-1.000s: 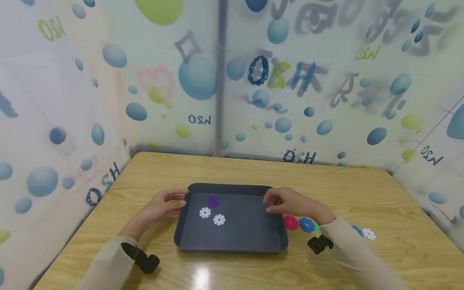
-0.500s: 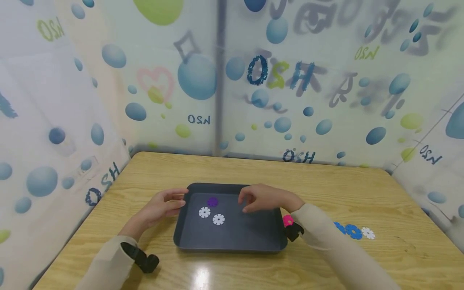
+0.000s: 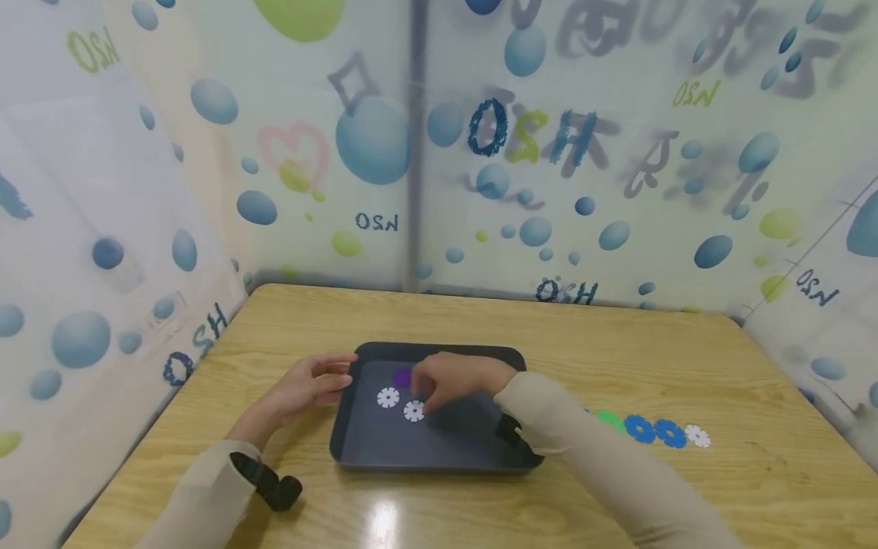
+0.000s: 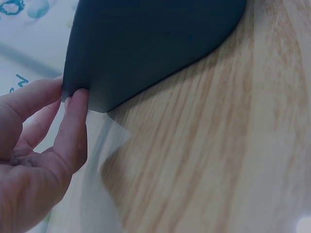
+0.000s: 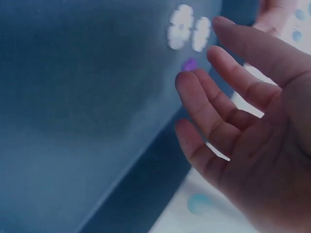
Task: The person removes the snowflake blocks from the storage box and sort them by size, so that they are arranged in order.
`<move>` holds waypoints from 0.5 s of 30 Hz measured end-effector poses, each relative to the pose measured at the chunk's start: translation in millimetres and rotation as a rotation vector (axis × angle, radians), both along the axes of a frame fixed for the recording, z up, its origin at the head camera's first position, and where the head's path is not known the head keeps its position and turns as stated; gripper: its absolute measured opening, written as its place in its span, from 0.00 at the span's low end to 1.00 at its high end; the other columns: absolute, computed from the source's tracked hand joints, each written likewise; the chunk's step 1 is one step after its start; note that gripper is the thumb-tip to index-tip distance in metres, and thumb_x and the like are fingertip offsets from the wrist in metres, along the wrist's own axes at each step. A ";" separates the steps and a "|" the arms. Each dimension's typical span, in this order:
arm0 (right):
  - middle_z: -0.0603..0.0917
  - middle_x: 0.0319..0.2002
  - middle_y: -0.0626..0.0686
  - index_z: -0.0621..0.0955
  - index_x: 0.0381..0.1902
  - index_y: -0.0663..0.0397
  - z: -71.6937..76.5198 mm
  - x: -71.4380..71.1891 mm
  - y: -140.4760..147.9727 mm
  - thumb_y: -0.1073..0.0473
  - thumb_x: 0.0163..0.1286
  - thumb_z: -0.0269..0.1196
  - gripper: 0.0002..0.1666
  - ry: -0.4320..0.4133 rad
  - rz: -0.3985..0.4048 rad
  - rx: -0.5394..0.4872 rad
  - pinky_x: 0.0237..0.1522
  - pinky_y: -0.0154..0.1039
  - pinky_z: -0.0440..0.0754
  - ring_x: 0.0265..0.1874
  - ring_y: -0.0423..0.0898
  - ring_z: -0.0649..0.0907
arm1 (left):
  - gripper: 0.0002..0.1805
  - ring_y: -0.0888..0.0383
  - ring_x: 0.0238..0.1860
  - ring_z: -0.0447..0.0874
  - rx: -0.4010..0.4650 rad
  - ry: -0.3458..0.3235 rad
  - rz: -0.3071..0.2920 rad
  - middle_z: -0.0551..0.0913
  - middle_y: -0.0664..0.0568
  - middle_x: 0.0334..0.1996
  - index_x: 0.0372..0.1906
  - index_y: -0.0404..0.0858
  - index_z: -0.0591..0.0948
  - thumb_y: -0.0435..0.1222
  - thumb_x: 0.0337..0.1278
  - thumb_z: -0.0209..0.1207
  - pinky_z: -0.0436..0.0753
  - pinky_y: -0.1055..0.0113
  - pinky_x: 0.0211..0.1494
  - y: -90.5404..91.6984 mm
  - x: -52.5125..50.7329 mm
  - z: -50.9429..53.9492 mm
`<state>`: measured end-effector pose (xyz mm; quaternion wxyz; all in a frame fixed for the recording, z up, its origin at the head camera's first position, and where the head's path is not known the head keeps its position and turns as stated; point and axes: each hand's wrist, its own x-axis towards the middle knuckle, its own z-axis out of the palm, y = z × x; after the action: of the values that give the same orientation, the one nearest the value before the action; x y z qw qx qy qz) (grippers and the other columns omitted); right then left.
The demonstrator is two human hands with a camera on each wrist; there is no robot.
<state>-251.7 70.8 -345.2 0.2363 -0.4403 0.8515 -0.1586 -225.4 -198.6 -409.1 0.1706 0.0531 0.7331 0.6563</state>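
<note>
A dark grey rectangular tray [image 3: 439,470] lies on the table with two white snowflake discs [image 3: 388,397] and a purple snowflake disc [image 3: 402,378] in its left part. My left hand [image 3: 310,387] is at the tray's left side, its fingertips touching the rim and outer wall [image 4: 160,43]. Over the tray, my right hand [image 3: 453,377] reaches left, its fingertips beside the nearer white disc and partly covering the purple one. In the right wrist view its fingers [image 5: 194,97] are loosely bent and hold nothing; whether they touch a disc is unclear.
On the table right of the tray lies a row of snowflake discs: a green one [image 3: 610,421], blue ones [image 3: 640,429] and a white one [image 3: 698,435]. My right sleeve [image 3: 604,457] covers part of that row. A patterned curtain [image 3: 617,191] stands behind the wooden table [image 3: 309,320].
My right hand has moved left from the tray's right rim to the discs inside. Its sleeve now hides the pink disc and uncovers more blue and green. My left hand stays at the rim.
</note>
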 end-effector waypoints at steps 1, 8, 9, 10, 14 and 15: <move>0.76 0.25 0.47 0.79 0.38 0.57 -3.4 -1.0 -2.9 0.63 0.54 0.68 0.13 0.008 0.005 0.008 0.27 0.28 0.72 0.25 0.37 0.72 | 0.30 0.49 0.52 0.73 0.000 -0.003 0.000 0.61 0.33 0.59 0.64 0.30 0.63 0.34 0.58 0.58 0.76 0.58 0.53 -0.2 0.0 -0.4; 0.75 0.27 0.49 0.77 0.39 0.56 -18.6 -9.5 -13.9 0.62 0.52 0.71 0.17 0.016 -0.010 0.053 0.27 0.29 0.71 0.26 0.38 0.71 | 0.30 0.49 0.51 0.73 0.010 0.004 -0.010 0.61 0.33 0.59 0.64 0.30 0.63 0.34 0.59 0.58 0.76 0.58 0.53 -0.5 -0.2 -1.0; 0.75 0.27 0.50 0.77 0.38 0.57 -19.6 -11.0 -14.4 0.62 0.51 0.71 0.17 0.008 -0.017 0.049 0.27 0.28 0.71 0.26 0.38 0.72 | 0.30 0.49 0.51 0.73 0.012 0.005 -0.009 0.61 0.33 0.59 0.64 0.30 0.63 0.34 0.59 0.58 0.76 0.58 0.53 -0.3 -0.2 -1.1; 0.76 0.28 0.50 0.77 0.38 0.57 -20.4 -12.4 -14.6 0.63 0.51 0.71 0.18 -0.006 -0.023 0.044 0.27 0.28 0.71 0.26 0.38 0.72 | 0.30 0.49 0.51 0.73 0.014 0.007 -0.009 0.61 0.33 0.59 0.64 0.30 0.63 0.34 0.59 0.58 0.76 0.58 0.53 -0.2 -0.2 -1.3; 0.77 0.27 0.50 0.78 0.35 0.58 -22.7 -18.3 -17.4 0.65 0.50 0.72 0.16 -0.075 -0.033 0.032 0.25 0.27 0.71 0.24 0.37 0.72 | 0.30 0.49 0.53 0.73 0.019 0.011 -0.013 0.61 0.32 0.60 0.64 0.29 0.63 0.34 0.58 0.58 0.77 0.58 0.53 -1.2 0.6 -0.4; 0.77 0.26 0.49 0.78 0.34 0.58 -23.5 -18.7 -18.1 0.65 0.49 0.72 0.15 -0.090 -0.032 0.025 0.25 0.27 0.71 0.24 0.37 0.72 | 0.30 0.49 0.53 0.73 0.020 0.013 -0.016 0.61 0.32 0.60 0.64 0.29 0.63 0.34 0.58 0.58 0.77 0.58 0.53 -1.7 1.0 -0.5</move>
<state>-270.4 52.7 -368.7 0.2771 -0.4161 0.8490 -0.1712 -224.4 -200.3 -409.6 0.1705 0.0649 0.7272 0.6618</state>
